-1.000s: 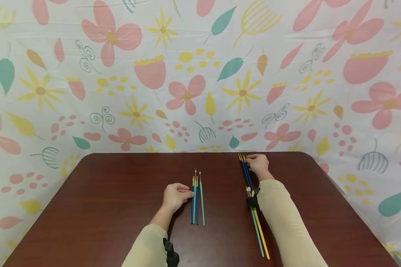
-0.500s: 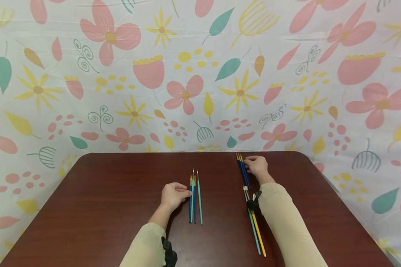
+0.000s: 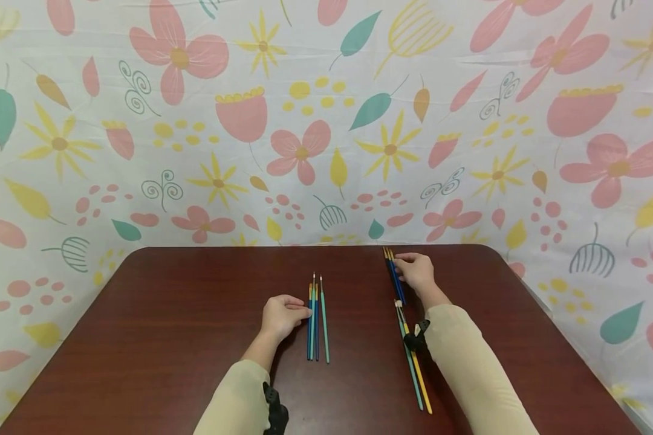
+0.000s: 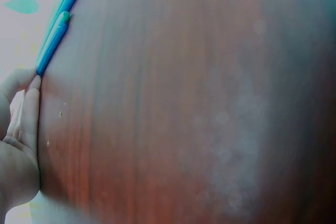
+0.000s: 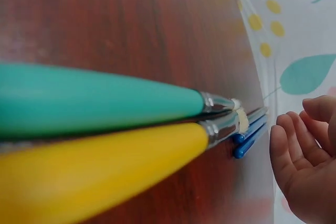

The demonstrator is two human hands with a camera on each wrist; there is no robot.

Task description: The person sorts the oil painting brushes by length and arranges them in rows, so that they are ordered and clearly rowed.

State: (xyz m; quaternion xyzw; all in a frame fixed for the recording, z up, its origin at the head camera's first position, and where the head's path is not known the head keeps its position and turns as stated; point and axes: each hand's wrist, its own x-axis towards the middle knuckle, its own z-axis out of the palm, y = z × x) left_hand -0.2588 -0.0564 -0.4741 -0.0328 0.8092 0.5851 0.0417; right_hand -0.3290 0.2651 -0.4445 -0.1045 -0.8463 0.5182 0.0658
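In the head view, several slim blue and teal paintbrushes lie side by side mid-table, among them a blue paintbrush (image 3: pixel 309 332) and a teal paintbrush (image 3: pixel 325 326) slightly apart. My left hand (image 3: pixel 282 315) touches the leftmost blue one with extended thumb and fingers; the left wrist view shows these fingertips at the blue handle (image 4: pixel 52 51). Near the far edge, my right hand (image 3: pixel 416 275) has its fingertips against the right side of a bundle of dark blue paintbrushes (image 3: pixel 397 284). In the right wrist view its fingers (image 5: pixel 294 145) bend loosely, with a gap to the thumb.
Nearer the person than the dark blue bundle lie a larger teal paintbrush (image 3: pixel 412 362) and a yellow paintbrush (image 3: pixel 421 380), bristles toward the bundle. A black wrist mount (image 3: pixel 415 339) partly covers them. A flowered cloth (image 3: pixel 326 151) hangs behind the brown table (image 3: pixel 168 314).
The head view has shifted slightly. My right wrist has moved a little right relative to the larger teal and yellow paintbrushes, showing more of them. My left hand keeps its place.
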